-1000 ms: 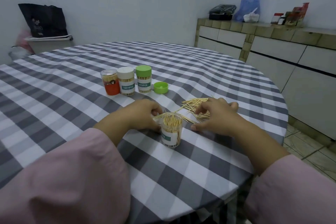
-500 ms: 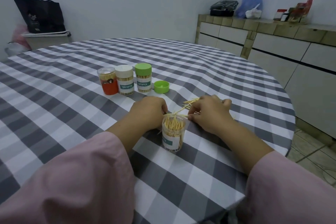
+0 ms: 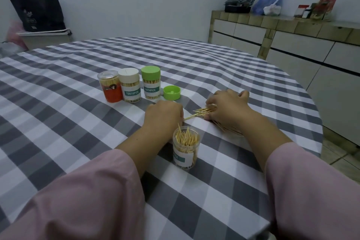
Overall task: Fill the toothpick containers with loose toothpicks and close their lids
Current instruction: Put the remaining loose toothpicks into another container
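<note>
An open clear toothpick container, partly filled with upright toothpicks, stands near me between my forearms. Just beyond it, loose toothpicks lie in a pile on the checked tablecloth. My right hand lies curled over the pile, with more toothpicks showing under its wrist. My left hand rests curled on the cloth, its fingertips touching the pile's left tips. A loose green lid lies upside down behind my hands. Three closed containers stand in a row: red, white-lidded, green-lidded.
The round table drops off at its right edge close to my right hand. A tiled counter with cabinets, bags and jars runs along the right wall. A black bag sits on a bin at the back left.
My left hand has let go of the open container and moved a little beyond it. My right hand has slid right over the pile, drawing the toothpicks together.
</note>
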